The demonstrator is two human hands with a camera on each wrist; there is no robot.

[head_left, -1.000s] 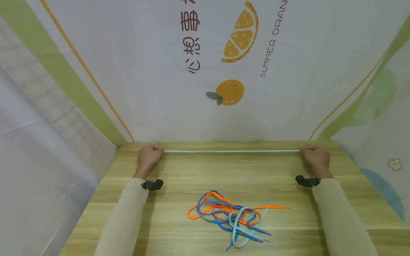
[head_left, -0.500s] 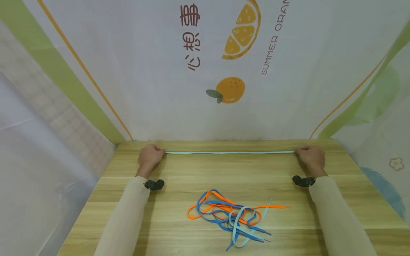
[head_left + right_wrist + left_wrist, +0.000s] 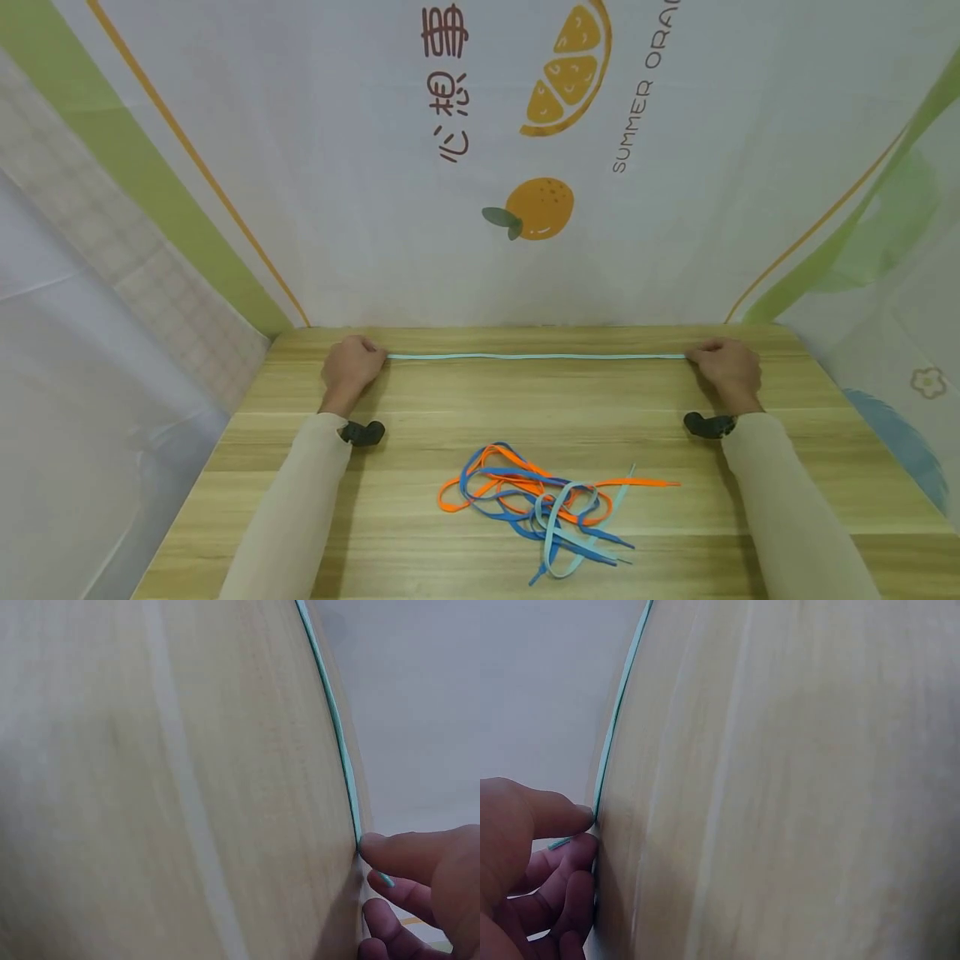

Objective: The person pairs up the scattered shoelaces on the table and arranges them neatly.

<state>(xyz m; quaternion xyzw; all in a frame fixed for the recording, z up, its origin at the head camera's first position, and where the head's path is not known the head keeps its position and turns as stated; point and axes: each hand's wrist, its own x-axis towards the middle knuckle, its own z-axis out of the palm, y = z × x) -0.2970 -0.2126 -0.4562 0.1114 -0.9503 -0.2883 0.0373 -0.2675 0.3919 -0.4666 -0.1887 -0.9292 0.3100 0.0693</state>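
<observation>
— Doing what, up at the far side of the table [image 3: 427, 404]?
— Stretching a pale blue lace [image 3: 536, 357] nearly straight from side to side, just in front of the printed cloth [image 3: 375, 250].
— Gripped how?
— Pinched near one end between thumb and fingertip of the left hand [image 3: 352, 364], and likewise near the other by the right hand [image 3: 726, 367], with short ends visible past both pinches.
— Resting on the table, or held above?
— Too close to tell.
— At which step?
— Straightening and placing, apparently; not yet letting go. Slightly wavy along the middle, so not fully taut.
— And in the foreground?
— See, tangled together between the sleeves [image 3: 288, 517], an orange lace [image 3: 637, 482], a blue lace [image 3: 517, 473] and a second pale lace [image 3: 552, 533], well apart from either hand.
— Calling for what next?
— Probably for easing both ends apart, settling flat, then releasing together; likely to shift askew if let go unevenly.
</observation>
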